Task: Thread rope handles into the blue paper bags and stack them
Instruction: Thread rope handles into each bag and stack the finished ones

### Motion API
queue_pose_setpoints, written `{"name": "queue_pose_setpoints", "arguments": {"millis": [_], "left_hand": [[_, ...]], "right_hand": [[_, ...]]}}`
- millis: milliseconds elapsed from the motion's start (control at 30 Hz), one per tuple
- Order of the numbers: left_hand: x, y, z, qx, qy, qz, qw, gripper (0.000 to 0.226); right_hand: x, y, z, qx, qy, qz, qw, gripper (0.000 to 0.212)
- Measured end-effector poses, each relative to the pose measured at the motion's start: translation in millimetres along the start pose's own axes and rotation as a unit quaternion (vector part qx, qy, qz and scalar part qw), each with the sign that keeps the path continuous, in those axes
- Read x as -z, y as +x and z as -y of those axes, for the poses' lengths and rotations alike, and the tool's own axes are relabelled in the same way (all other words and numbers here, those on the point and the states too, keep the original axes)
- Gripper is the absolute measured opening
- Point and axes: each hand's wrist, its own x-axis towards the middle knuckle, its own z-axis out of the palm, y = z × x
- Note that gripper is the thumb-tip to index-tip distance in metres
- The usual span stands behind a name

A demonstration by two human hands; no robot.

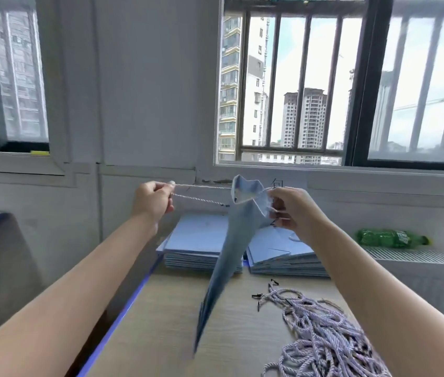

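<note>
The right hand (290, 210) grips the upper rim of a pale blue folded paper bag (231, 240), fingers curled round the rim by the mouth, while the left hand (152, 200) pinches a pale twisted rope handle (201, 193) between thumb and fingers and holds it out to the left. The bag hangs in the air between the two hands, above a light wooden table with a blue edge (161, 322). Its long axis runs steeply down and toward the person, mouth up by the right hand, closed bottom low over the tabletop.

The relation that matters: the rope runs nearly level from the left hand's pinch rightward to the bag's mouth, in two strands, the upper one reaching the rim, the lower ending in a dark tip just short of the bag. So the bag lies to the right of the rope grip, and any pull goes leftward, across the bag's length. The left hand is the nearer to the free strand.

Behind the bag, at the table's far edge, lie two flat stacks of blue paper bags (196, 246), side by side. At the near right sprawls a tangled heap of lilac-white ropes with dark tips (321, 330).

Judging by this, threading is under way; whether the rope end is seated inside cannot be told.
</note>
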Motion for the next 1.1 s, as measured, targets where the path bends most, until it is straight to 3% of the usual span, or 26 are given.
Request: {"name": "queue_pose_setpoints", "arguments": {"millis": [100,233,333,433,567,700,900,1033,1100], "left_hand": [[22.0,14.7,19.2,0.020,0.085,-0.049,0.995,0.025],[35.3,13.3,35.5,0.031,0.150,-0.022,0.988,0.026],[36.3,10.9,41.8,0.024,0.167,-0.012,0.986,0.024],[31.8,7.3,44.2,0.033,0.161,0.002,0.986,0.025],[16.2,-12.9,55.8,0.052,0.153,0.057,0.985,0.027],[-0.3,-30.9,74.9,0.056,0.150,0.111,0.981,0.024],[-14.1,-35.7,78.4,0.048,0.201,0.133,0.969,0.020],[-19.5,-31.8,56.1,-0.052,0.243,0.081,0.965,0.019],[-22.7,-39.9,39.5,-0.109,0.217,0.076,0.967,0.017]], "right_hand": [[14.1,8.6,-1.0,0.010,0.012,-0.035,0.999,0.019],[19.9,21.4,-10.2,0.050,-0.102,-0.109,0.988,0.016],[22.2,23.5,-22.1,0.064,-0.323,-0.159,0.931,0.025],[24.3,24.9,-42.1,0.000,-0.453,-0.122,0.883,0.026],[18.1,23.2,-68.0,-0.058,-0.405,0.000,0.913,0.024],[8.1,11.9,-78.6,-0.044,-0.341,0.049,0.938,0.025],[7.8,12.0,-74.2,-0.046,-0.328,0.049,0.942,0.027],[11.8,12.9,-63.9,0.025,-0.422,-0.007,0.906,0.023],[14.6,7.5,-52.7,0.085,-0.389,-0.038,0.917,0.022]]}}
